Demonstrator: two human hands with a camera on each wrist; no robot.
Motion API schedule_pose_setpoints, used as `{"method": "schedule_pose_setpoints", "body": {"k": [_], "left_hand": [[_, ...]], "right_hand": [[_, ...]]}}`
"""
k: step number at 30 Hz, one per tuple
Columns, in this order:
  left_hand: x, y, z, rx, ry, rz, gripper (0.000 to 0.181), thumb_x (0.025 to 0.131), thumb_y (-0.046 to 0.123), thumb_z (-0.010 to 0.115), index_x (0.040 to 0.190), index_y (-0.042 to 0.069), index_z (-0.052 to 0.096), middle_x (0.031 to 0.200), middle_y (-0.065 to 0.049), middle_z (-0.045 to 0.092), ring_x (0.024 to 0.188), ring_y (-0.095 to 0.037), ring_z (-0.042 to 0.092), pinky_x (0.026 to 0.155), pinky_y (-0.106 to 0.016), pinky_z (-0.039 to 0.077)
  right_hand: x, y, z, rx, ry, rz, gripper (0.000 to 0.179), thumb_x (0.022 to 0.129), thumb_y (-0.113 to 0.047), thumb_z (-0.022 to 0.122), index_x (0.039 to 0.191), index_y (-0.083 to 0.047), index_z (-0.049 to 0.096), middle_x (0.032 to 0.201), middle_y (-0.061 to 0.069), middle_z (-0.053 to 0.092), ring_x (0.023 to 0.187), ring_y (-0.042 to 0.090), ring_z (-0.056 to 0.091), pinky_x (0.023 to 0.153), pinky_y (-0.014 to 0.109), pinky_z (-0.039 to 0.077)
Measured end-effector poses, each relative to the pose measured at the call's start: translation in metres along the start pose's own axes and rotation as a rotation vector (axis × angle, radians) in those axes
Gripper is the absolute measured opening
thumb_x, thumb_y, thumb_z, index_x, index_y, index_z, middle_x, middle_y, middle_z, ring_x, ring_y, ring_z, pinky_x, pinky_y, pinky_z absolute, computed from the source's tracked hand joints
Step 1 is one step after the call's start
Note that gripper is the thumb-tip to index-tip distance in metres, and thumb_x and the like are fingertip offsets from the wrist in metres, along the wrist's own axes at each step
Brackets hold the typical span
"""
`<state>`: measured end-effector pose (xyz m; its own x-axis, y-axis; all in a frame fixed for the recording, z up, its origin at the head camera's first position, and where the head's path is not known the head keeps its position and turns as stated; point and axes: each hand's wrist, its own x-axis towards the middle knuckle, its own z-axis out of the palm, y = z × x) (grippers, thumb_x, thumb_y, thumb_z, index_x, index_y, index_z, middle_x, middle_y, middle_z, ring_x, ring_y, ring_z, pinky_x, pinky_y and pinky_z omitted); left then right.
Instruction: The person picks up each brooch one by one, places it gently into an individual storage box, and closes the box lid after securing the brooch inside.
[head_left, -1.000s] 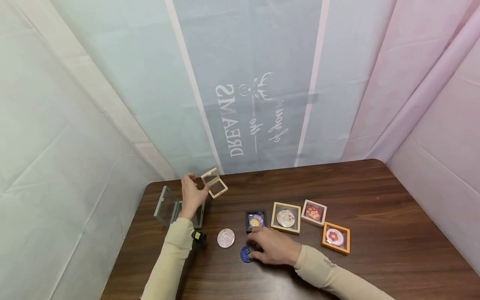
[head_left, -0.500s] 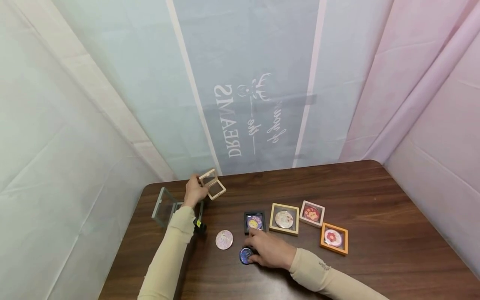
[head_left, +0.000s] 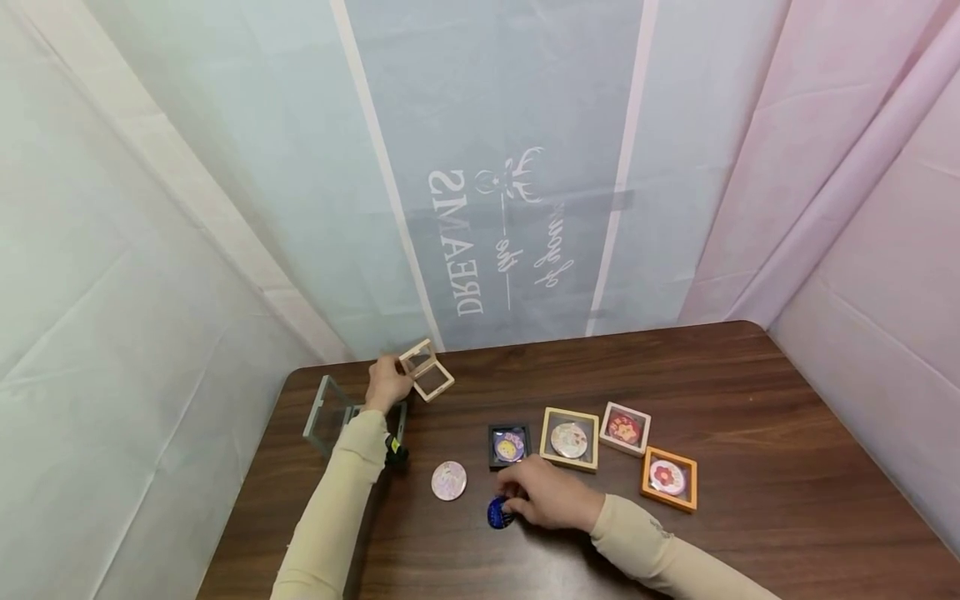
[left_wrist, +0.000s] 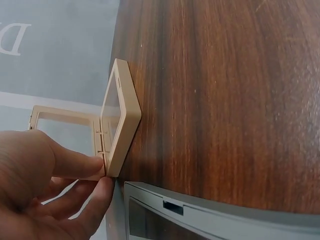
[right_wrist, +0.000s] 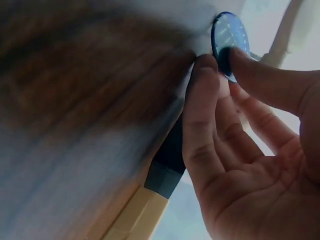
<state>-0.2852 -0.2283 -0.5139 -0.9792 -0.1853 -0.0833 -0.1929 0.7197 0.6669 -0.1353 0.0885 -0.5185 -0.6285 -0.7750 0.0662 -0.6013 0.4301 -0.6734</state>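
Observation:
My left hand (head_left: 386, 385) pinches a small beige hinged display frame (head_left: 432, 380) at the table's back left. In the left wrist view, thumb and fingers grip the frame (left_wrist: 129, 117) beside its hinge, its two halves spread apart. A round blue badge (head_left: 498, 513) is held between the thumb and index finger of my right hand (head_left: 551, 493), low over the table front. Tilted on edge, the blue badge (right_wrist: 231, 35) shows its glossy face in the right wrist view. Behind that hand lies a black frame (head_left: 492, 450) containing a purple and yellow badge.
A larger grey-green frame (head_left: 316, 410) stands unfolded under my left forearm. On the wooden table (head_left: 750, 417) lies a loose pale pink badge (head_left: 448, 481). Yellow (head_left: 546, 435), pale pink (head_left: 628, 449) and orange frames (head_left: 669, 502) with badges sit right. A curtain (head_left: 525, 100) hangs behind.
My left fingers have drawn in onto the beige frame from a more spread pose. My right hand has tilted the blue badge and shifted it slightly to the right.

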Motion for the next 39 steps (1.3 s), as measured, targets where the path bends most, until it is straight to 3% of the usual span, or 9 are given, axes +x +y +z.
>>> {"method": "schedule_pose_setpoints", "body": {"k": [4, 9, 16, 24, 27, 30, 36, 39], "left_hand": [[-0.001, 0.000, -0.001, 0.001, 0.005, 0.003, 0.014, 0.102, 0.014, 0.068, 0.111, 0.006, 0.077, 0.127, -0.022, 0.069, 0.098, -0.031, 0.060, 0.074, -0.041, 0.046], [-0.002, 0.000, -0.003, -0.006, 0.013, 0.016, 0.015, 0.103, 0.013, 0.067, 0.112, 0.006, 0.077, 0.127, -0.023, 0.068, 0.093, -0.030, 0.058, 0.072, -0.039, 0.046], [-0.006, 0.003, -0.004, -0.024, 0.028, 0.067, 0.010, 0.104, 0.012, 0.067, 0.107, 0.008, 0.075, 0.107, -0.017, 0.070, 0.076, -0.023, 0.058, 0.062, -0.034, 0.045], [-0.026, 0.006, -0.009, -0.054, 0.035, 0.123, 0.006, 0.105, 0.010, 0.068, 0.105, 0.008, 0.073, 0.108, -0.016, 0.073, 0.082, -0.025, 0.065, 0.064, -0.035, 0.047], [-0.035, 0.006, -0.011, -0.057, 0.034, 0.153, 0.006, 0.105, 0.009, 0.068, 0.106, 0.008, 0.074, 0.104, -0.017, 0.073, 0.067, -0.020, 0.059, 0.058, -0.033, 0.045], [-0.043, 0.008, -0.012, -0.060, 0.027, 0.184, 0.006, 0.104, 0.009, 0.069, 0.106, 0.009, 0.074, 0.102, -0.018, 0.073, 0.051, -0.016, 0.044, 0.052, -0.032, 0.040], [-0.059, 0.017, -0.013, -0.057, 0.024, 0.260, 0.006, 0.103, 0.009, 0.071, 0.108, 0.009, 0.076, 0.112, -0.017, 0.076, 0.052, -0.013, 0.035, 0.054, -0.032, 0.037], [-0.067, 0.020, -0.012, -0.054, 0.009, 0.273, 0.008, 0.104, 0.011, 0.071, 0.110, 0.010, 0.076, 0.107, -0.015, 0.077, 0.049, -0.013, 0.034, 0.052, -0.031, 0.036]], "right_hand": [[-0.002, 0.002, -0.002, 0.090, -0.013, 0.032, 0.007, 0.101, -0.011, 0.075, 0.094, -0.014, 0.075, 0.084, -0.008, 0.074, 0.069, -0.006, 0.060, 0.064, 0.017, 0.053], [-0.004, 0.000, -0.006, 0.121, -0.010, 0.073, 0.005, 0.101, -0.009, 0.075, 0.099, -0.012, 0.080, 0.086, -0.007, 0.076, 0.066, -0.006, 0.060, 0.060, 0.017, 0.052], [-0.005, -0.002, -0.012, 0.149, 0.027, 0.095, 0.011, 0.099, -0.005, 0.075, 0.107, -0.008, 0.082, 0.092, -0.002, 0.079, 0.067, -0.005, 0.062, 0.060, 0.018, 0.054], [-0.011, 0.004, -0.011, 0.220, 0.046, 0.116, 0.012, 0.098, -0.005, 0.077, 0.109, -0.007, 0.082, 0.094, 0.001, 0.080, 0.065, -0.003, 0.065, 0.058, 0.020, 0.057], [-0.013, 0.004, -0.011, 0.223, 0.054, 0.109, 0.012, 0.098, -0.004, 0.076, 0.109, -0.005, 0.082, 0.093, 0.001, 0.080, 0.065, -0.003, 0.065, 0.058, 0.020, 0.057], [-0.015, 0.005, -0.012, 0.245, 0.057, 0.106, 0.013, 0.098, -0.003, 0.075, 0.110, -0.004, 0.082, 0.092, 0.002, 0.079, 0.066, -0.003, 0.065, 0.058, 0.021, 0.058], [-0.022, 0.008, -0.022, 0.290, 0.083, 0.110, 0.015, 0.099, -0.003, 0.074, 0.112, -0.003, 0.082, 0.094, 0.005, 0.079, 0.068, 0.003, 0.069, 0.059, 0.024, 0.059], [-0.026, 0.011, -0.028, 0.297, 0.109, 0.121, 0.016, 0.099, -0.004, 0.074, 0.113, -0.003, 0.082, 0.095, 0.004, 0.079, 0.069, 0.005, 0.070, 0.060, 0.025, 0.060]]}}
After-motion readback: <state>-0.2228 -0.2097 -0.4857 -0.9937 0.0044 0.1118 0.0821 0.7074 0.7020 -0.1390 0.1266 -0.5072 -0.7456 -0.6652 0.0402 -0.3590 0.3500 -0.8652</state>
